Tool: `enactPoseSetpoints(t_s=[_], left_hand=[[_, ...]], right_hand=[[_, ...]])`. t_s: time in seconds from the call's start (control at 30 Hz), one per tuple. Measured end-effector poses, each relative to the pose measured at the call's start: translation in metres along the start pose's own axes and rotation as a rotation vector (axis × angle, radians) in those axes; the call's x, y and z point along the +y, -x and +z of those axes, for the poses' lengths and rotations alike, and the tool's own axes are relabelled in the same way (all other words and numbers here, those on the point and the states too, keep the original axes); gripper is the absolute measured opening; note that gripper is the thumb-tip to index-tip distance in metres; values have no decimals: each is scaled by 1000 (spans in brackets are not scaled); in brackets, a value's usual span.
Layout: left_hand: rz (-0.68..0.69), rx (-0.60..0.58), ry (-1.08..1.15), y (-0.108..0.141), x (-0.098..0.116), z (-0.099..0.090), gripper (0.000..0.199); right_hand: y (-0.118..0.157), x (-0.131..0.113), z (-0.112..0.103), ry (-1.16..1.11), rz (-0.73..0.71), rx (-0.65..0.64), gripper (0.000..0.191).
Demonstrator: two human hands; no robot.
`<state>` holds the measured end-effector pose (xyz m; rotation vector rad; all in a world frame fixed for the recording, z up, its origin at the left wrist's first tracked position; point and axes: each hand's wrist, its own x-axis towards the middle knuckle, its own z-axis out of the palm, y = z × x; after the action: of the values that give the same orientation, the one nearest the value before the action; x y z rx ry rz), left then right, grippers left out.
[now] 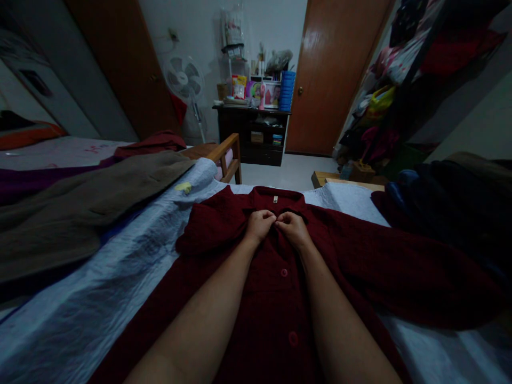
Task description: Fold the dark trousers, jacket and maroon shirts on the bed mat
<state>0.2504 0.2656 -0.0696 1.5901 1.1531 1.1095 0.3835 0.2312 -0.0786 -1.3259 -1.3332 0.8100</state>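
Note:
A dark red coat lies face up on the bed, its collar at the far end and one sleeve spread out to the right. Just below the collar, my left hand pinches the edge of the coat's front. My right hand grips the cloth right beside it, and the fingertips of both hands almost meet. Whether a button sits between the fingers is hidden. Lower on the front, a red button and a larger-looking button show. A small pale label is inside the collar.
A light blue bedsheet lies under the coat. To the left is a brown garment; dark folded clothes are piled at the right. Beyond the bed stand a wooden chair, a fan and a dark cabinet.

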Motion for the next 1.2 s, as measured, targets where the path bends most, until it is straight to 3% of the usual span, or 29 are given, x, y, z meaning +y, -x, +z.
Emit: enactPoseSetpoints(t_s=[0.33,0.8,1.0,1.1,1.2], left_hand=[[14,47,5,0,-1,0,8],[-85,73,124,4,1,1,11],[-70,73,176,5,1,2,9],[-60,54,188,4,2,2,9],[-54,29,152,4,2,1,9]], right_hand=[[2,-17,0,295,-101,79,11],[4,-17,3,150,-76,28,11],[2,-16,1,49,28,22,15],[2,-17,-1,97,61,4,22],[3,-20,-2,187,-22,10,21]])
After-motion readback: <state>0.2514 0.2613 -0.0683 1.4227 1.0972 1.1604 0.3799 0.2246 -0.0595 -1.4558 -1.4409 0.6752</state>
